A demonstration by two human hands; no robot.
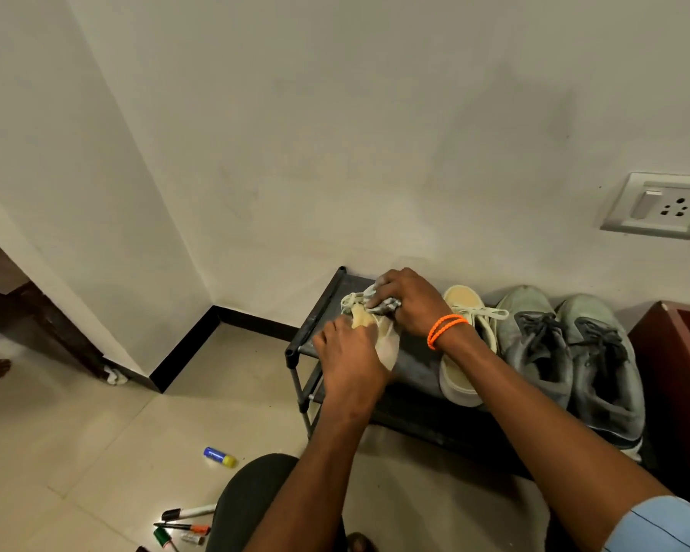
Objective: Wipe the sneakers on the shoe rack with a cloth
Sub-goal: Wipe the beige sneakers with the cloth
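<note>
**Cream sneaker held and wiped at the left end of the rack**

The black shoe rack [315, 324] stands against the wall, at about 4 o'clock in the view. Its top shelf carries four shoes. At the left end, the cream sneaker [387, 346] being cleaned is lifted slightly between both hands. Its cream mate [465, 352] lies at 3 o'clock of it, toe to the wall. Two grey sneakers [574, 360] sit side by side farther right, touching each other.

The left hand [349, 354] grips the sneaker's heel end, fingers curled round it. The right hand [405, 302], with orange bands [447, 328] on the wrist, bunches the grey cloth [383, 304] in curled fingers and presses it on the laces near the toe. How much of the cloth touches the shoe cannot be told, since the hand covers it.

The rack's left edge faces open tiled floor, reaching to the black skirting in the corner at 10 o'clock. Its right end lies just beside a dark red cabinet [674, 372]. The lower shelf is too dark to read.

On the floor at 7 o'clock lie a blue glue stick [219, 456] and several markers [184, 525]. A wall socket [656, 205] sits at 2 o'clock.
</note>
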